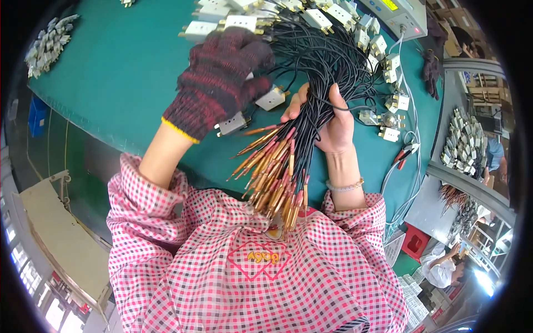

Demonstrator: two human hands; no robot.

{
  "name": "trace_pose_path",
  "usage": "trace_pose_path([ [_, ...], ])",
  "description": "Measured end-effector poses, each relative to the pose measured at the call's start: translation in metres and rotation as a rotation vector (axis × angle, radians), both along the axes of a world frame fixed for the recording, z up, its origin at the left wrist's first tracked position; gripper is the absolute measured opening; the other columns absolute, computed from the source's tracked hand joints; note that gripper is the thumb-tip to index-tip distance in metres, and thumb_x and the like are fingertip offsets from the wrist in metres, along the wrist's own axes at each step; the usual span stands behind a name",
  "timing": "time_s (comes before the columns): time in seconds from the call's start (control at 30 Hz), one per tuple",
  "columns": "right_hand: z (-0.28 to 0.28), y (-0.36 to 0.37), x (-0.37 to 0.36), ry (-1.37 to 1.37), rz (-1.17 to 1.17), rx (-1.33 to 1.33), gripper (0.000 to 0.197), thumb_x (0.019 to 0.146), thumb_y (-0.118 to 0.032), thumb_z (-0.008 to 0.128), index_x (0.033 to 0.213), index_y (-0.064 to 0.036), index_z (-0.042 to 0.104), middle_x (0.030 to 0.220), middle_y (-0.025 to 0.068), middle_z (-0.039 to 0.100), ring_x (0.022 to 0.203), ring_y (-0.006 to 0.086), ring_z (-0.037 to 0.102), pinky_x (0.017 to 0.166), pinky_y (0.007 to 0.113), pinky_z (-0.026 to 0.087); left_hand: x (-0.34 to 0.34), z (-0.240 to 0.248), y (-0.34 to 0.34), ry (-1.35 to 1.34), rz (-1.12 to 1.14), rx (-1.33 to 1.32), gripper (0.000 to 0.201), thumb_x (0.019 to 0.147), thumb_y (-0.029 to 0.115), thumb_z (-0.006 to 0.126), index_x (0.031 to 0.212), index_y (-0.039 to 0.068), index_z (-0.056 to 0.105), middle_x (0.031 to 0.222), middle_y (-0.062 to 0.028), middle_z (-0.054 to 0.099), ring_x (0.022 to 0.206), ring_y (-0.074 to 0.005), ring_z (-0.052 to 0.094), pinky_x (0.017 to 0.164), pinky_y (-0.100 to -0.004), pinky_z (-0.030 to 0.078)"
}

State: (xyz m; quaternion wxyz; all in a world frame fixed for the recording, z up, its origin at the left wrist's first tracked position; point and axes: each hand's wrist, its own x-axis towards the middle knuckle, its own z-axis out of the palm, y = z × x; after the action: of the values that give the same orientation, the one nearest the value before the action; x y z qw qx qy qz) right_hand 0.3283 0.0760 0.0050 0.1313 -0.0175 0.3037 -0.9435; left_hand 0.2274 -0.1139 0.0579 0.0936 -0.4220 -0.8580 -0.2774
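My right hand (pixel 337 125), bare and with a bracelet at the wrist, is wrapped round a thick bundle of black cables (pixel 325 91). The cables' near ends carry brown and copper-coloured tips with pink sleeves (pixel 275 172), which fan out toward my checked apron. White rectangular sockets with brass prongs (pixel 241 23) cap the far ends and lie spread over the table. My left hand (pixel 225 80), in a dark red and black knitted glove, reaches over the sockets left of the bundle, thumb apart from the fingers. Two loose-hanging sockets (pixel 271 99) lie beside its thumb and cuff.
The green table (pixel 133 72) holds a pile of pale parts (pixel 50 45) at far left. At the far right stand an instrument with a lit display (pixel 397 16), grey leads with a red clip (pixel 402 158) and a dark glove (pixel 431 72). Other people work beyond the right edge.
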Motion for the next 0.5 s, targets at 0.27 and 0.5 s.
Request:
trace_pose_path([
  [0.27, -0.002, 0.014, 0.01, -0.015, -0.058, 0.063, 0.052, 0.093, -0.05, 0.03, 0.093, -0.0008, 0.046, 0.079, 0.0175, 0.055, 0.081, 0.0327, 0.057, 0.075, 0.04, 0.046, 0.03, -0.008, 0.022, 0.018, 0.063, 0.028, 0.029, 0.067, 0.028, 0.072, 0.089, 0.012, 0.06, 0.092, -0.0074, 0.057, 0.092, -0.0273, 0.054, 0.079, -0.0402, 0.042],
  [0.5, 0.01, -0.001, 0.011, -0.016, -0.028, 0.021, 0.054, 0.092, -0.053, 0.03, 0.092, -0.0019, 0.046, 0.08, 0.0166, 0.057, 0.084, 0.0322, 0.058, 0.077, 0.04, 0.045, -0.018, -0.032, 0.028, 0.327, 0.048, 0.127, 0.039, 0.057, 0.034, 0.075, 0.087, 0.015, 0.061, 0.085, -0.0034, 0.057, 0.08, -0.0262, 0.057, 0.068, -0.0416, 0.043],
])
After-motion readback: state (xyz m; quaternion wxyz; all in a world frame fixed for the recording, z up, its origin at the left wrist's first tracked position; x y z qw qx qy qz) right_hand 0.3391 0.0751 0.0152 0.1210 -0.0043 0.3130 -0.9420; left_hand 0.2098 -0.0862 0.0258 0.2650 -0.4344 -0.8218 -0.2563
